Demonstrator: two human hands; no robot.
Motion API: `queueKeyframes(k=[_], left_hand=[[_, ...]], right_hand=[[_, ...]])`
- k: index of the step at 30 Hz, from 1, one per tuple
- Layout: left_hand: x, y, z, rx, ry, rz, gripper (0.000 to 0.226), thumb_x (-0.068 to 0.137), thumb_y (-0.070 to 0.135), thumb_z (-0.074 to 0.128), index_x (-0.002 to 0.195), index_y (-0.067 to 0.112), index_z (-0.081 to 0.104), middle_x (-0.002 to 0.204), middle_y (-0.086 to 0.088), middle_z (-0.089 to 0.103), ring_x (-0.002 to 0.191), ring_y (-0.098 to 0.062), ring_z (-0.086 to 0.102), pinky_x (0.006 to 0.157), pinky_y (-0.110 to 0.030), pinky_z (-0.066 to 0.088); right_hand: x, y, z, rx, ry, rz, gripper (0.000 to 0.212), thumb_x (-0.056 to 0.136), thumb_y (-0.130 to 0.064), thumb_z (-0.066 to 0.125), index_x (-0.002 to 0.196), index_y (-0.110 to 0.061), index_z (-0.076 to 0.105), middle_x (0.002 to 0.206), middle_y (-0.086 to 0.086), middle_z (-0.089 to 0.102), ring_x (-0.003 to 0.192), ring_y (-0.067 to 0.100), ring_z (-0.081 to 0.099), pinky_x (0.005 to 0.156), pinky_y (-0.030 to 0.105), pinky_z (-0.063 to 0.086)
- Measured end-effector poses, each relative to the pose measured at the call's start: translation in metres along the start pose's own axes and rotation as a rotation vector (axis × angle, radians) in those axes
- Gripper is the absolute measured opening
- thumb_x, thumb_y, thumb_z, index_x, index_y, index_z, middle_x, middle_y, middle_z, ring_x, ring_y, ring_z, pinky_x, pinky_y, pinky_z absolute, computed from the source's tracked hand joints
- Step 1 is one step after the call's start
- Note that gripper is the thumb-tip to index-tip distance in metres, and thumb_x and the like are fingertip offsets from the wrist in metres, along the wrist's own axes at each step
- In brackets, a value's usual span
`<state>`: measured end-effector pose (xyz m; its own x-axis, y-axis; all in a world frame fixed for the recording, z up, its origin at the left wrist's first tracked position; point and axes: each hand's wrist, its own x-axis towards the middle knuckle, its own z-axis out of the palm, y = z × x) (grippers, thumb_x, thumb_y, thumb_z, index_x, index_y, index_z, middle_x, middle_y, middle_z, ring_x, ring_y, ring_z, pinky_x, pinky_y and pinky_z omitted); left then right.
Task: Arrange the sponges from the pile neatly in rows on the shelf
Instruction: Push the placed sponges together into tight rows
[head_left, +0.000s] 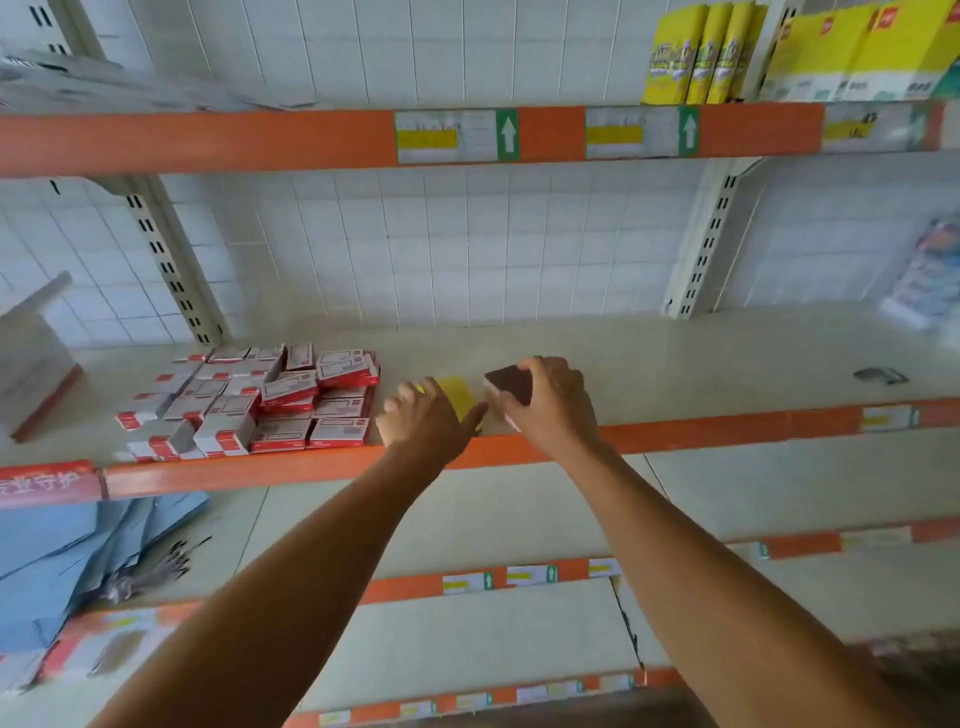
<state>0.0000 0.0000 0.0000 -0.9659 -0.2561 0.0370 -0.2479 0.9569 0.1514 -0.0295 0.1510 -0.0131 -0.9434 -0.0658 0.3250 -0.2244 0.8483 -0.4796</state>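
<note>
The right hand (550, 402) grips a dark sponge (511, 383), tilted, just right of the yellow sponge (458, 397) lying near the shelf (675, 364) front edge. The left hand (426, 423), fingers spread, seems to steady the yellow one, though blur hides the contact. I'd say the dark one goes down alongside it.

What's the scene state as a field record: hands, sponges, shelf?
left hand: rests on yellow sponge, fingers spread
right hand: grips dark-topped sponge, just right of the yellow one
shelf: both sponges near its front edge
neighbours: red-and-white boxes stacked left of the sponges
rows: none formed yet
</note>
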Motion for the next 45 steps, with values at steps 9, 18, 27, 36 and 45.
queueKeyframes(k=[9, 18, 27, 36, 45], left_hand=[[0.053, -0.007, 0.016, 0.053, -0.149, 0.139, 0.073, 0.084, 0.062, 0.058, 0.131, 0.009, 0.045, 0.134, -0.017, 0.045, 0.124, -0.037, 0.043, 0.093, -0.043, 0.040], [0.073, -0.016, 0.029, -0.083, -0.133, 0.186, 0.081, 0.083, 0.063, 0.058, 0.138, 0.010, 0.031, 0.132, -0.017, 0.046, 0.122, -0.038, 0.045, 0.093, -0.047, 0.043], [0.043, 0.030, 0.000, -0.222, 0.112, 0.411, 0.070, 0.084, 0.048, 0.063, 0.138, 0.012, 0.038, 0.126, -0.014, 0.051, 0.112, -0.036, 0.050, 0.086, -0.043, 0.044], [-0.059, 0.149, 0.034, -0.287, -0.018, 0.852, 0.072, 0.078, 0.050, 0.069, 0.137, 0.018, 0.043, 0.131, -0.009, 0.052, 0.112, -0.036, 0.053, 0.086, -0.046, 0.048], [-0.193, 0.319, 0.074, -0.269, -0.255, 1.164, 0.067, 0.084, 0.056, 0.055, 0.139, 0.025, 0.034, 0.138, -0.004, 0.045, 0.121, -0.029, 0.047, 0.094, -0.041, 0.043]], right_hand=[[0.027, 0.008, 0.030, -0.166, -0.134, 0.126, 0.056, 0.087, -0.067, 0.052, 0.121, -0.023, 0.056, 0.119, 0.008, 0.057, 0.107, 0.033, 0.052, 0.088, 0.043, 0.044], [0.028, 0.010, 0.038, -0.092, -0.085, 0.106, 0.052, 0.086, -0.060, 0.060, 0.115, -0.018, 0.050, 0.108, 0.008, 0.053, 0.096, 0.030, 0.053, 0.073, 0.037, 0.046], [-0.004, 0.045, -0.035, -0.109, 0.217, 0.139, 0.044, 0.080, -0.046, 0.072, 0.110, -0.022, 0.051, 0.107, 0.005, 0.057, 0.091, 0.026, 0.054, 0.064, 0.032, 0.047], [-0.152, 0.136, -0.120, -0.153, 0.336, 0.536, 0.063, 0.079, -0.055, 0.073, 0.127, -0.023, 0.047, 0.125, 0.001, 0.056, 0.108, 0.017, 0.054, 0.086, 0.032, 0.055], [-0.295, 0.238, -0.208, -0.261, 0.501, 0.864, 0.056, 0.079, -0.048, 0.074, 0.123, -0.021, 0.052, 0.123, 0.000, 0.056, 0.105, 0.013, 0.049, 0.077, 0.021, 0.040]])
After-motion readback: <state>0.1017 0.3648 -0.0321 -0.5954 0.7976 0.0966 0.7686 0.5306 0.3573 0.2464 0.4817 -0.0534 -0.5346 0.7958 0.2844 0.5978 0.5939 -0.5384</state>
